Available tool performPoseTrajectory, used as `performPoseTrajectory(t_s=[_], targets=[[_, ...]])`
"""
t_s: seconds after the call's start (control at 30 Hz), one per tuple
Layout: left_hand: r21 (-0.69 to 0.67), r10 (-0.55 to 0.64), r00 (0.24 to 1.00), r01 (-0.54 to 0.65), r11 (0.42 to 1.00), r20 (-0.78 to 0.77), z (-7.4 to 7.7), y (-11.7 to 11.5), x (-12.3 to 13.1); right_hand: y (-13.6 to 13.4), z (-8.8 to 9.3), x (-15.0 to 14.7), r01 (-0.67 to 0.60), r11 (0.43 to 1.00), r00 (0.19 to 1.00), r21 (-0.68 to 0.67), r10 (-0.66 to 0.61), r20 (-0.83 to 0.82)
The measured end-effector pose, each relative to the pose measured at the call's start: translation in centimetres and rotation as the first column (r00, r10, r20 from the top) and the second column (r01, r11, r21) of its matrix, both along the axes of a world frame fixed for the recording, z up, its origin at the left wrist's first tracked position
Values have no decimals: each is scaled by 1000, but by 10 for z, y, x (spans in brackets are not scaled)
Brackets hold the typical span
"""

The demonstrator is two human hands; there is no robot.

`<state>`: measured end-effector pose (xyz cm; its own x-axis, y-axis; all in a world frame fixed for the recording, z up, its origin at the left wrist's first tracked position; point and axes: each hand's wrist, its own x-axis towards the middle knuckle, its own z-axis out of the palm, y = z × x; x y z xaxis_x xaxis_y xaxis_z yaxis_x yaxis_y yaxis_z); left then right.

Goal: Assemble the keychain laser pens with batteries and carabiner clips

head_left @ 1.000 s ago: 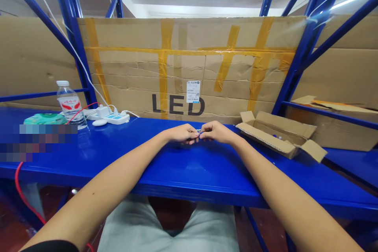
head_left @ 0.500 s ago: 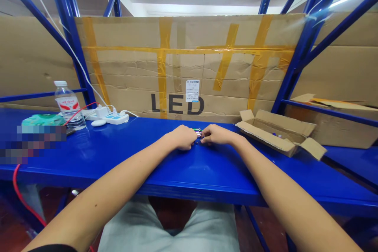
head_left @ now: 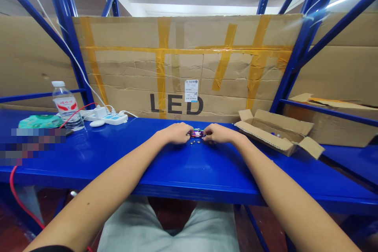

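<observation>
Between my hands, low over the blue tabletop, lies a small bundle of shiny coloured tubes (head_left: 197, 133) in green, purple, red and silver. My left hand (head_left: 178, 133) is closed at their left end, its fingertips mostly hidden behind the knuckles. At the right end, my right hand (head_left: 217, 132) pinches with thumb and fingers bent, and a bit of purple shows beside the fingertips. Just in front of the tubes, several tiny round metallic pieces (head_left: 195, 142) rest on the table; they are too small to name.
An opened cardboard box (head_left: 265, 136) with small blue items inside stands to the right. On the left are a water bottle (head_left: 67, 106), a green packet (head_left: 39, 121) and a white power strip (head_left: 113, 118) with cables. A large cardboard panel (head_left: 132, 75) rises behind the blue table (head_left: 177, 173).
My left hand has shifted slightly left, away from the right one, so more of the tubes shows. More of the tiny round pieces are visible in front of them.
</observation>
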<state>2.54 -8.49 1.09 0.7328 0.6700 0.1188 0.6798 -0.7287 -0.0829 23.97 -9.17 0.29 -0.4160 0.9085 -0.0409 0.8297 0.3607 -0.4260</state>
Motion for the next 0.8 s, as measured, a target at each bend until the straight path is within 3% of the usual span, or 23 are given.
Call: performPoseTrajectory(t_s=[0.1,0.4,0.6,0.8], targets=[[-69,-15,995,22,997,103,-5,-1,4,0,0,-1,1,1000,1000,-14,0,12],[-146,-35,980,64,987,196,-24,9,14,3,-4,1,-23,1000,1000,-13,23,3],[-205,21,968,32,978,249,-21,11,12,3,-4,1,-40,999,999,-12,40,-6],[-116,-22,950,61,991,310,-20,9,13,2,-2,2,-20,1000,999,-3,20,-28]])
